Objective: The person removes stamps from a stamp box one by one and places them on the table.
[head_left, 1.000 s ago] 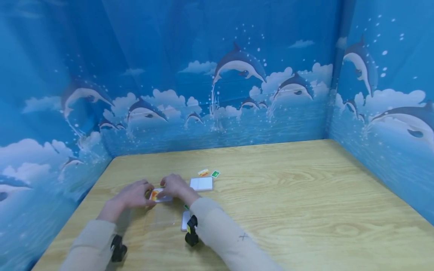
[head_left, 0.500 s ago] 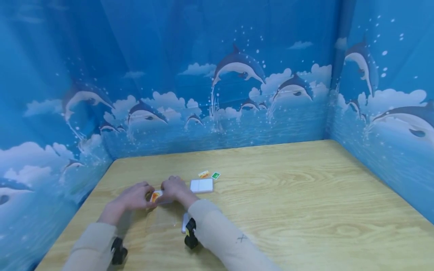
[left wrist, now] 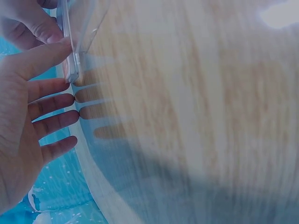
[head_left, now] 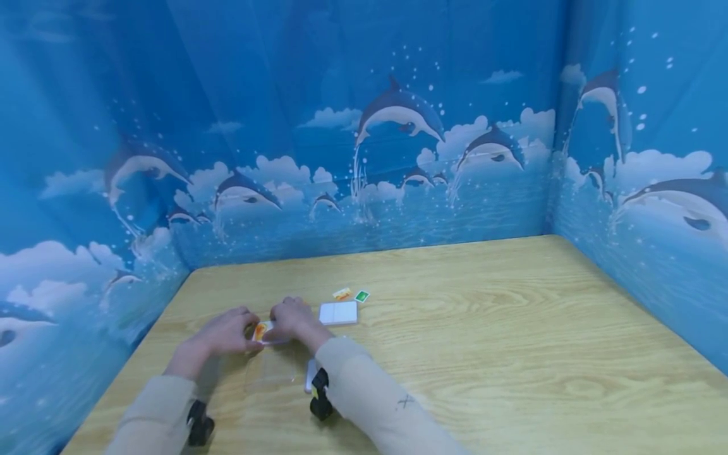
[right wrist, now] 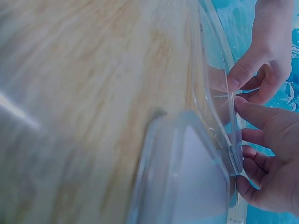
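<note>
In the head view a flat clear plastic case (head_left: 262,330) with an orange-patterned picture lies between my hands at the left of the table. My left hand (head_left: 229,330) pinches its left end with thumb and index finger; the other fingers stay spread in the left wrist view. From the right, my right hand (head_left: 292,318) grips the case, its thumb and fingers at the edge and partly covering the picture. A clear lid (right wrist: 210,79) stands out from the case towards me in the right wrist view.
A white-filled case (head_left: 338,313) lies right of my hands, with an orange card (head_left: 342,294) and a green card (head_left: 362,296) behind it. Another white-filled case (right wrist: 191,182) sits below my right wrist, mostly hidden in the head view. Dolphin-printed curtains (head_left: 364,208) border the wooden table (head_left: 512,354).
My right hand has shifted slightly over the case and its thumb covers more of the picture. The left hand keeps its hold. A green piece near the right forearm is now hidden.
</note>
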{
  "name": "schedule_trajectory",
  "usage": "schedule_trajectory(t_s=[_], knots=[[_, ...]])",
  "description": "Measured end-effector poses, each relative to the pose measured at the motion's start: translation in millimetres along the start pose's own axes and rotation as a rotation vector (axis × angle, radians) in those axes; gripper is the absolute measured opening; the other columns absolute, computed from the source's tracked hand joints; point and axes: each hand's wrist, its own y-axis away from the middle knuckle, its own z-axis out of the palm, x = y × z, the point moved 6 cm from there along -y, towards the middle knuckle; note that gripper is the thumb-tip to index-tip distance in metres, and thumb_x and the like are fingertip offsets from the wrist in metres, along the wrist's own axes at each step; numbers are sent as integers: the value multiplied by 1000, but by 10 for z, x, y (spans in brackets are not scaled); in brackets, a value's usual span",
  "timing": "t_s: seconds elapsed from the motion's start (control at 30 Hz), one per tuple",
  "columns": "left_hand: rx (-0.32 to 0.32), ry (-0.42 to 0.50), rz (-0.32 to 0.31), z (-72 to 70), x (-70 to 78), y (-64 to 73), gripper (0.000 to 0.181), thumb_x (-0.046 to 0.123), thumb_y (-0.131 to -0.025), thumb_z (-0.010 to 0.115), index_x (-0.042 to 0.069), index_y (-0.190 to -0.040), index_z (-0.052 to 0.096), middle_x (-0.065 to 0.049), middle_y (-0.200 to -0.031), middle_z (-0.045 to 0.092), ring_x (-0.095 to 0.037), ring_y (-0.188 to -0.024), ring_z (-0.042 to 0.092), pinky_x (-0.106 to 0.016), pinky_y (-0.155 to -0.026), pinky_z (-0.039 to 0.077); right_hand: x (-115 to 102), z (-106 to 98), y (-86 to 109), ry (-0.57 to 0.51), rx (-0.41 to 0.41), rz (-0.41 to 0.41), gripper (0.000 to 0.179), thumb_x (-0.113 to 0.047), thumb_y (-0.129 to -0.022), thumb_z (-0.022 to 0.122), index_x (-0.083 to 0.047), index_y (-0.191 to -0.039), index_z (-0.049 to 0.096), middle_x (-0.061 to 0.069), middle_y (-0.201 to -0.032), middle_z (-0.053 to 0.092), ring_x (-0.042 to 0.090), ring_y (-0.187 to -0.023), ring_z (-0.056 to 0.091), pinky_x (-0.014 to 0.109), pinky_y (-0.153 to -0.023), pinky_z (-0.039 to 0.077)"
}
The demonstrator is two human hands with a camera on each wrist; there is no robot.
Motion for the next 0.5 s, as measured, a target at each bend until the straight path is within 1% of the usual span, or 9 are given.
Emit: schedule_trajectory(t_s=[0.1, 0.23, 0.37, 0.5], knots=[[-7, 2, -14, 4, -5, -2, 56, 39, -73, 74, -1, -110, 62, -13, -104, 57, -32, -97, 55, -49, -86, 44, -16, 4, -9, 55, 4, -11, 48, -54, -76, 67, -21, -110, 64, -5, -100, 55, 12, -93, 47, 26, -82, 40], [-4, -6, -11, 2, -3, -1, 55, 39, -73, 74, -1, -110, 62, -13, -104, 57, -32, -97, 55, -49, -86, 44, -50, 11, -8, 152, 24, -16, 50, -61, -74, 65, -22, -106, 65, -4, -96, 55, 12, -89, 46, 26, -78, 40], [2, -7, -8, -1, -5, 1, 56, 39, -73, 74, -1, -110, 62, -14, -104, 57, -33, -97, 55, -50, -85, 44, -73, 4, 12, 188, 37, 4, 51, -62, -73, 65, -23, -106, 64, -4, -97, 54, 13, -90, 46, 27, -79, 40], [3, 8, -24, 14, -23, 3, 57, 39, -74, 74, -1, -111, 61, -15, -105, 57, -33, -97, 55, -51, -85, 44, -85, 10, 10, 187, 40, 13, 48, -60, -74, 65, -24, -106, 65, -4, -97, 54, 13, -90, 46, 29, -80, 40]])
